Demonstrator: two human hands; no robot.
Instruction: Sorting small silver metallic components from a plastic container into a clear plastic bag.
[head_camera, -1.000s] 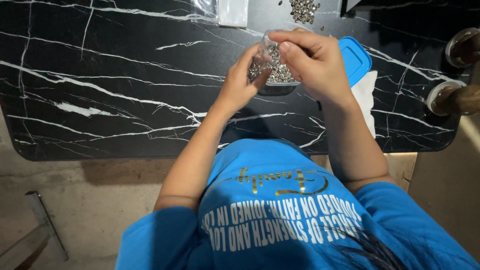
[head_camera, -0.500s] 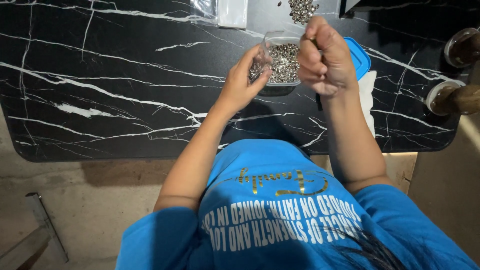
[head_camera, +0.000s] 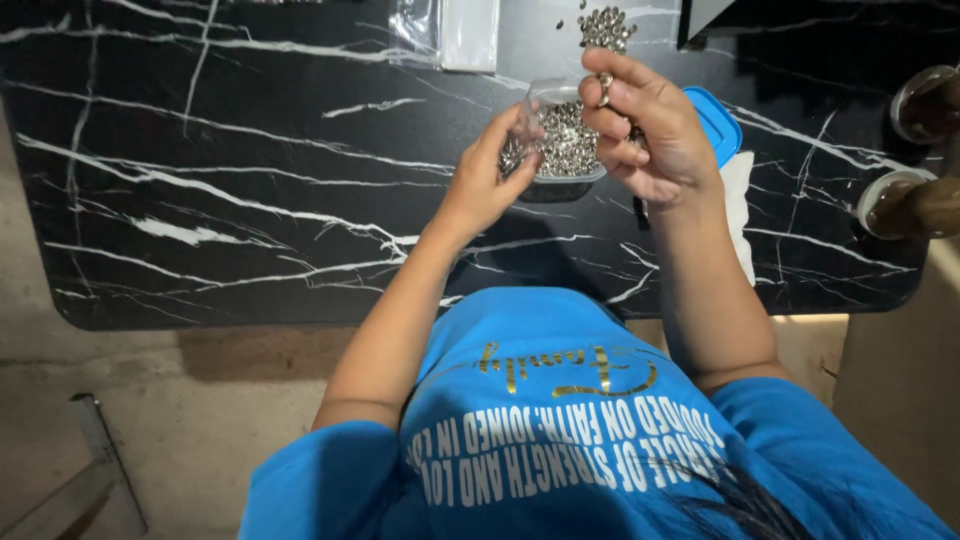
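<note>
Clear plastic tub, well filled with small silver metal pieces, on black marble table. Left hand grips its rim; right hand pinches one piece. Loose pile remains unsorted beyond.

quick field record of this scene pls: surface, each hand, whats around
surface: black marble-look table with white veins
left hand: left hand grips the side of a clear container of small silvery metal pieces
right hand: right hand raised beside the container, one small silvery piece between its fingertips
nearby: loose pile of pieces, blue lid, clear plastic bag
</note>
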